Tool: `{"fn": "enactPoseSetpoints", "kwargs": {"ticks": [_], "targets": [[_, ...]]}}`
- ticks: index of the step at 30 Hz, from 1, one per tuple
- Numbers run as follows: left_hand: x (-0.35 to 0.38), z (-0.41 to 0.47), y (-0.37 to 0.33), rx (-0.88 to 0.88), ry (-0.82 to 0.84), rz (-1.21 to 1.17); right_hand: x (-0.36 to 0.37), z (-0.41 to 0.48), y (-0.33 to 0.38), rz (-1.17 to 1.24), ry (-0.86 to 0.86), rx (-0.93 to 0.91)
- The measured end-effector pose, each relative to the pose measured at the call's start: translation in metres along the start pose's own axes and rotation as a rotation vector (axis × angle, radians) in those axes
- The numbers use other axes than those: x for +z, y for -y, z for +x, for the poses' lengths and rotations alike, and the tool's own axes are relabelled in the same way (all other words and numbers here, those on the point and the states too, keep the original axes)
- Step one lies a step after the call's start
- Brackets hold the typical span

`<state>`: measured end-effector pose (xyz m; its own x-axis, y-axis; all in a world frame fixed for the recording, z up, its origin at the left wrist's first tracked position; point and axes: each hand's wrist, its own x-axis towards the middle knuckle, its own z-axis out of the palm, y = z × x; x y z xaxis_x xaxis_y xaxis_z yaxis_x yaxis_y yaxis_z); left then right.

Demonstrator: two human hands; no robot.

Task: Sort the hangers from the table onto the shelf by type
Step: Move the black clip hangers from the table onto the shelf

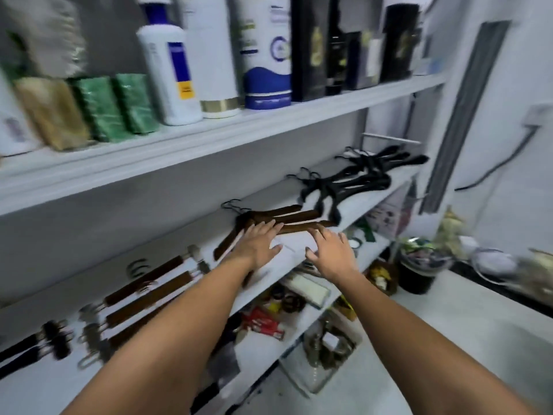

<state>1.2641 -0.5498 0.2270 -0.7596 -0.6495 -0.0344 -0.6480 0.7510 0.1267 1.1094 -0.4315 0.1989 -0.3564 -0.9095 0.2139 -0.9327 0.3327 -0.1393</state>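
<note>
Two hands over the shelf (pixel 299 259) | left hand (pixel 257 244) flat on the brown hangers (pixel 287 218), fingers spread | right hand (pixel 332 254) just beside, fingers spread, holding nothing | black hangers (pixel 353 181) further right

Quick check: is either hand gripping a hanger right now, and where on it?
Nothing is gripped. The left hand lies flat, fingers spread, on the brown wooden hangers on the shelf; the right hand hovers open beside them.

Brown hangers (pixel 287 218) are showing smooth dark wood; black hangers (pixel 344 182) are appearing matt; shelf (pixel 179 145) is appearing smooth white.
</note>
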Motion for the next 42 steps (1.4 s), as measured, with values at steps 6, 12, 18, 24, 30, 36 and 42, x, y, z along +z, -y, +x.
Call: {"fn": "enactPoseSetpoints", "kwargs": {"ticks": [6,12,18,24,30,36,42], "targets": [[0.023,0.063,-0.122,0.241,0.031,0.068,-0.012,-0.048,-0.128,-0.013,0.0,0.247],[0.054,0.105,-0.231,0.462,0.084,0.08,-0.019,-0.109,-0.224,-0.045,-0.041,0.505],[0.087,0.139,-0.346,0.693,0.116,0.059,-0.021,-0.174,-0.302,-0.076,-0.025,0.763],[0.121,0.171,-0.462,0.949,0.154,0.067,-0.03,-0.231,-0.374,-0.093,-0.025,1.006],[0.152,0.199,-0.557,1.177,0.198,0.1,-0.029,-0.279,-0.432,-0.109,-0.013,1.243],[0.185,0.207,-0.645,1.394,0.284,0.164,-0.038,-0.317,-0.477,-0.101,-0.051,1.516],[0.235,0.178,-0.708,1.626,0.366,0.229,-0.044,-0.367,-0.485,-0.159,-0.059,1.741]]}}
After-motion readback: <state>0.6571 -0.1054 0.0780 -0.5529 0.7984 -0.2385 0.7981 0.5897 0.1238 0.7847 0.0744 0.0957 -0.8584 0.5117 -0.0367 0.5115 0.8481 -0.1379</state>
